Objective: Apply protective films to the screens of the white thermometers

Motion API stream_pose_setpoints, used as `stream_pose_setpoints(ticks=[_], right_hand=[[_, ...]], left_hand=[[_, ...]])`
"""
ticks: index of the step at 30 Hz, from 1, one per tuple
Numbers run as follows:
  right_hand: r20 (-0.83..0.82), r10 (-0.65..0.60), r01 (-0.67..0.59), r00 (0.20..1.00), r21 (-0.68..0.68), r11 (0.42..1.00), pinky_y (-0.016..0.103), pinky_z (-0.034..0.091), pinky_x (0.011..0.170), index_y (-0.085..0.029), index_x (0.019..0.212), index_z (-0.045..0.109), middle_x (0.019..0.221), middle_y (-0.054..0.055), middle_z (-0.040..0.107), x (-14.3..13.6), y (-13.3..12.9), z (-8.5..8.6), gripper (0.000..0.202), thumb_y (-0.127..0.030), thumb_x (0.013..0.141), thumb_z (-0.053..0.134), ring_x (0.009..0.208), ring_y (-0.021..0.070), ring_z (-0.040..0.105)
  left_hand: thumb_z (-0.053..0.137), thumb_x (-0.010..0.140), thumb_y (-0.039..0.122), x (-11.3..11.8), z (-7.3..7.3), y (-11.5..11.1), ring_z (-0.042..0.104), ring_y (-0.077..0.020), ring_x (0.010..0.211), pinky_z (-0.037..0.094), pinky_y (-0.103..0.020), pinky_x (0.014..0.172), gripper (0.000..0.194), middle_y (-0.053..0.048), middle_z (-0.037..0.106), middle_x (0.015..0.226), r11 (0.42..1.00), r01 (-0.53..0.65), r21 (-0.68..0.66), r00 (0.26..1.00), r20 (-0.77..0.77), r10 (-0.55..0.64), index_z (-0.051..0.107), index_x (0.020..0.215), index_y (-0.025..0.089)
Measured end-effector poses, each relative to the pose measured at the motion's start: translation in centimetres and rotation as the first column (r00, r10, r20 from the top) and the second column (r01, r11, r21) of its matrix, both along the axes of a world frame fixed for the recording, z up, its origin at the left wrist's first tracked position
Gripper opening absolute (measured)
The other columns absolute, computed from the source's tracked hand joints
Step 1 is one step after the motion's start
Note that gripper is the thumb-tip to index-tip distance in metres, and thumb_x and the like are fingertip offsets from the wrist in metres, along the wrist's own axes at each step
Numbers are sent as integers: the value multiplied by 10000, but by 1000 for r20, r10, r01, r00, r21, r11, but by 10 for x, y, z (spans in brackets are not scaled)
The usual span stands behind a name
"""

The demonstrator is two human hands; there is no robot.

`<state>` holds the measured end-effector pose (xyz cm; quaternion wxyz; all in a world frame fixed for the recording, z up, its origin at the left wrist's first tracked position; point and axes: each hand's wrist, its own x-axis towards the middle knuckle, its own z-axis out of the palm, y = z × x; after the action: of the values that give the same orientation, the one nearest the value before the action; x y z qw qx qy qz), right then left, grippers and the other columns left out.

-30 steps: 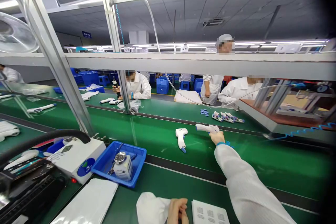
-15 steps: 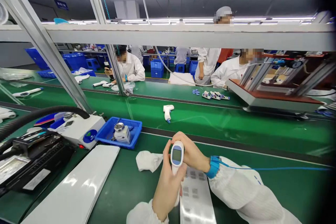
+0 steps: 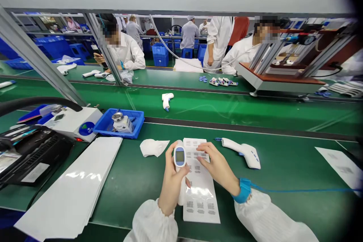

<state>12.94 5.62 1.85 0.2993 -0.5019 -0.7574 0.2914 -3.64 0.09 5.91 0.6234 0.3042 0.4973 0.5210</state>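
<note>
My left hand (image 3: 172, 179) is wrapped round a white infrared thermometer (image 3: 179, 156), held upright with its grey display facing me. My right hand (image 3: 219, 166), a blue wrist strap (image 3: 243, 190) on its wrist, is over the upper part of a white label sheet (image 3: 200, 196). Its fingers are bent and apart, with nothing visible between them; whether the fingertips touch the sheet I cannot tell. Printed labels in rows cover the sheet. A second thermometer (image 3: 244, 152) lies on its side to the right of that hand. A crumpled white cloth (image 3: 153, 147) lies left of my left hand.
A blue tray (image 3: 138, 125) with a metal-topped bottle stands at left, beside a white box and black device (image 3: 36, 159). White sheets (image 3: 70, 185) are stacked in front. Another thermometer (image 3: 166, 101) lies on the green conveyor (image 3: 212, 107). Co-workers sit beyond it.
My right hand has left the thermometer and moved right and down onto the label sheet. My left hand keeps hold of the thermometer. The view has tilted downward.
</note>
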Motion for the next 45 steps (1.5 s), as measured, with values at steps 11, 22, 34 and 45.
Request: stream_pose_setpoints(ticks=[11, 22, 34, 45], right_hand=[[-11, -67, 67, 998, 10, 998, 441, 516, 802, -251, 845, 699, 945, 50, 677, 11, -14, -45, 122, -225, 864, 581, 908, 243, 594], [-30, -77, 72, 997, -130, 989, 415, 472, 845, -223, 756, 693, 925, 36, 698, 3, -9, -36, 165, -145, 832, 569, 899, 218, 588], [18, 53, -51, 998, -92, 994, 368, 430, 812, -206, 678, 565, 870, 28, 658, 2, -16, -23, 135, -85, 731, 597, 880, 213, 582], [-251, 132, -187, 959, -211, 959, 297, 475, 797, -207, 721, 587, 965, 32, 620, 10, -16, 30, 103, -128, 787, 580, 893, 169, 599]], left_hand=[[559, 868, 368, 33, -38, -4, 431, -28, 428, 390, -167, 374, 712, -34, 560, 1038, 995, 22, -94, 1000, 24, -20, 160, 1457, 355], [521, 891, 304, 29, -55, 11, 429, 6, 405, 409, -179, 375, 684, -92, 469, 1364, 997, 81, 0, 997, -15, -81, 161, 1467, 384], [523, 879, 290, 28, -66, 11, 639, -150, 727, 521, -238, 510, 697, -82, 505, 1362, 994, 71, 87, 993, -98, -63, 190, 1489, 348], [552, 865, 264, 29, -71, 13, 455, -269, 1291, 425, -400, 1033, 654, -59, 430, 1458, 981, 93, 172, 981, -181, -61, 298, 1467, 293]])
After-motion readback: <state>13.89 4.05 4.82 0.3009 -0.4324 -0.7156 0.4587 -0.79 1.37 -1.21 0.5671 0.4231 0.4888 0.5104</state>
